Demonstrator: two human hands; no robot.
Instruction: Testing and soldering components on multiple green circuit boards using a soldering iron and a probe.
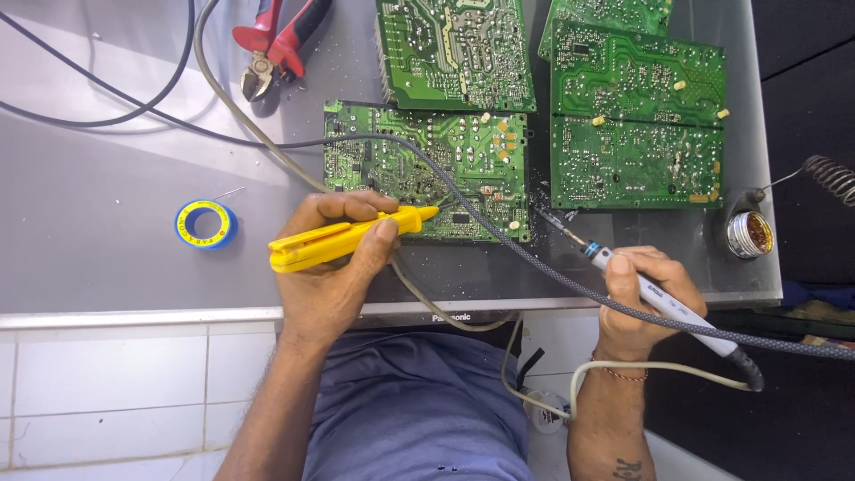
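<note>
A grey worktop [107,232] fills most of the view, with a white tiled ledge [107,374] along its near edge. Three green circuit boards are laid on it: a large one at the far right [637,116], one at the far middle [454,49], and a third [427,165] just nearer, in the middle, solder side up. A braided grey cable [534,263] is draped across the middle board and runs off to the right.

The left hand [329,267] is closed around a yellow tweezer-like tool [343,239], held flat with its tip touching the near edge of the middle board. The right hand [646,298] is wrapped in a pen grip around a white soldering iron [663,303], whose thin tip is pointed far-left and lies just beside the right near corner of the same board.

Red-handled cutters [272,49] are seen at the far left. A blue and yellow roll of tape [206,224] lies well to the left of the left hand. A round tin of brass cleaning wool [749,234] sits at the right edge, with a coiled iron stand [828,176] beside it.
</note>
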